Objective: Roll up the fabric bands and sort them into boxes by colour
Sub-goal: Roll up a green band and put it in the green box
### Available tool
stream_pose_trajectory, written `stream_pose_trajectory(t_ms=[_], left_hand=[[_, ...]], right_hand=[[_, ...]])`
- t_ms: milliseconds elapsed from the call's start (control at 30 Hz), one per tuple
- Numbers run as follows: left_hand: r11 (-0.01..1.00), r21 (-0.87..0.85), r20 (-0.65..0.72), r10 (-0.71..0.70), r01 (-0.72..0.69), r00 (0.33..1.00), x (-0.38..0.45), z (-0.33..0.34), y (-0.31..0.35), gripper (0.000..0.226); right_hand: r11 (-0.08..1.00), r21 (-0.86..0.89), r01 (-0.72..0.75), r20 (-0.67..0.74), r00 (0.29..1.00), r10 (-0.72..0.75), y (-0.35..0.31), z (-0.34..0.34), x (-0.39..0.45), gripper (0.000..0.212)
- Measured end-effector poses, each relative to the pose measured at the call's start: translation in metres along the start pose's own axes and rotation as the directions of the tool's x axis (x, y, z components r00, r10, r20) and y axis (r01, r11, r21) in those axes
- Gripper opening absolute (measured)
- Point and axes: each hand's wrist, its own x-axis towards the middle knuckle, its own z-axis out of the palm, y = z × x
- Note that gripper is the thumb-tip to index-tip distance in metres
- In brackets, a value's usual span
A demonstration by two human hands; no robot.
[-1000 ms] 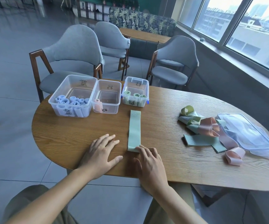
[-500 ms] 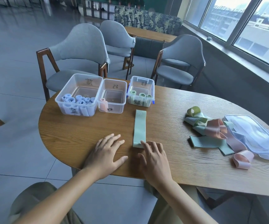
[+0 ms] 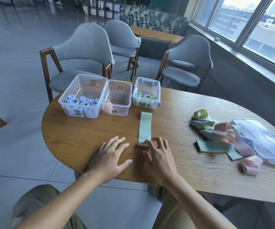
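Wooden table [image 3: 77, 139]: flat green band [image 3: 144, 128] at centre, three clear boxes behind it.

Left to right: blue box [image 3: 82, 98] holds blue rolls, pink box [image 3: 117, 98] one pink roll, green box [image 3: 146, 94] green rolls. Left hand [image 3: 109, 158] lies flat on the table, fingers spread, holding nothing. Right hand [image 3: 158, 157] rests fingertips on the band's near end, fingers slightly bent. Loose bands [image 3: 219, 138] lie piled at right beside a clear lid [image 3: 265, 139].

You have three clear boxes at the far edge: a large one [image 3: 83, 95] with blue rolls, too packed to count; a middle one [image 3: 117, 98] with one pink roll [image 3: 107, 106]; a right one [image 3: 146, 93] showing three green rolls [image 3: 147, 97]. One green band [image 3: 144, 128] lies flat. Three grey chairs [image 3: 83, 52] stand beyond.
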Motion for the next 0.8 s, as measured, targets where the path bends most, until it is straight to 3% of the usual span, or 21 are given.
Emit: stream_pose_trajectory(t_ms=[300, 800], left_hand=[[1.0, -0.003, -0.008, -0.001, 0.0, 1.0, 0.0, 0.001, 0.0, 0.067], [1.0, -0.002, -0.023, 0.002, -0.002, 1.0, 0.001, 0.003, -0.001, 0.065]], right_hand=[[1.0, -0.017, 0.012, -0.024, 1.0, -0.012, 0.001, 0.0, 0.005, 0.049], [0.997, -0.034, 0.076, -0.011, 0.997, -0.076, 0.008, -0.001, 0.025, 0.037]])
